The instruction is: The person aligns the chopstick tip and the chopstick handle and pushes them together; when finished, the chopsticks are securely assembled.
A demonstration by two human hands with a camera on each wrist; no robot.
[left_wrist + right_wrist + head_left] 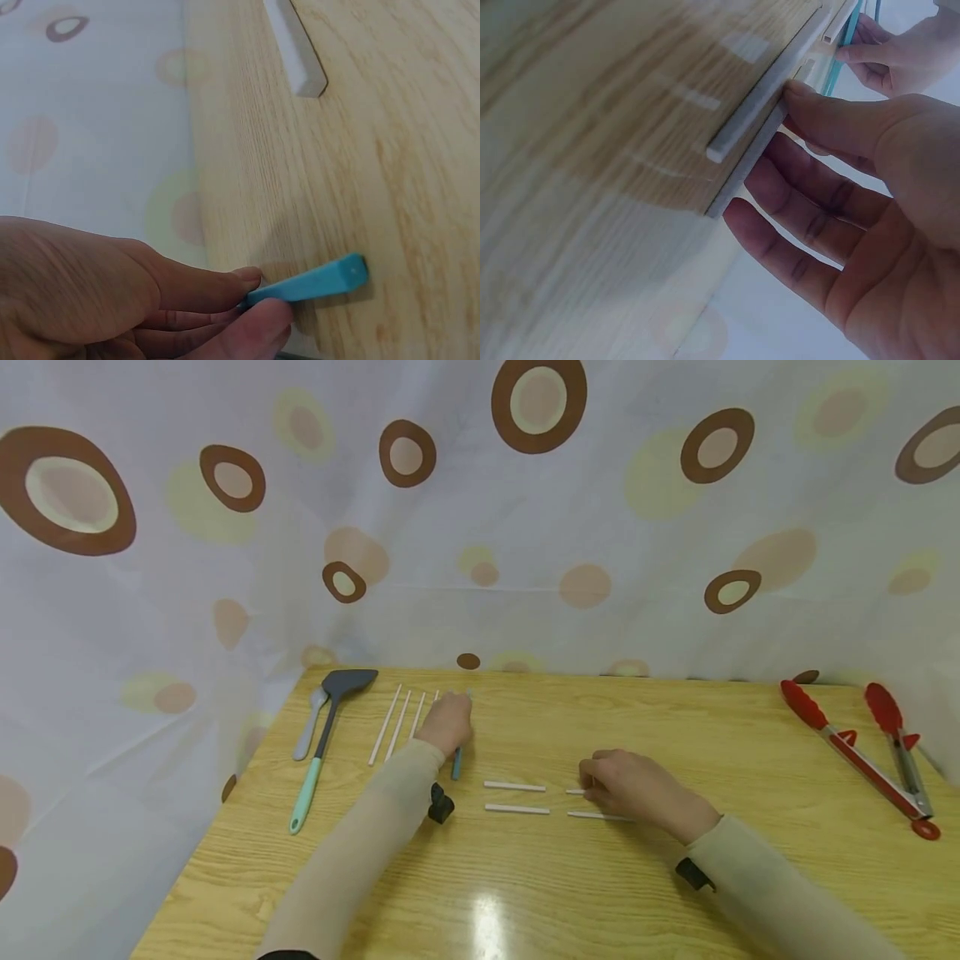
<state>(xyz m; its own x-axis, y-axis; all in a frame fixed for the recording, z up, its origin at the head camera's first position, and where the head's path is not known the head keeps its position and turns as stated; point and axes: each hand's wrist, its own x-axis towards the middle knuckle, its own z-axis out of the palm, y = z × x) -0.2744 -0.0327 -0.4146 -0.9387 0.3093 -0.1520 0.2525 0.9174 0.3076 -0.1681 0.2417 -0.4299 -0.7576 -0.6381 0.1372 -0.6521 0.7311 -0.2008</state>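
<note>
On the left of the table, my left hand (447, 723) pinches a slim turquoise chopstick (315, 283) between thumb and finger. Its square end sticks out of the grip, low over the wood. Beside that hand, several long white sticks (385, 725) lie roughly parallel, partly hidden by it. My right hand (626, 783) pinches a short white stick (744, 166) between thumb and fingertips, at the table surface. Another short white stick (600, 816) lies just in front of that hand, partly covered. Two more, a rear stick (514, 786) and a front stick (517, 809), lie crosswise between the hands.
A grey turner with a mint handle (305, 797) and a small grey spoon (310, 727) lie at the table's left edge. Red-tipped tongs (873, 768) lie spread at the right. A patterned cloth (525, 527) hangs behind the wooden table (570, 893).
</note>
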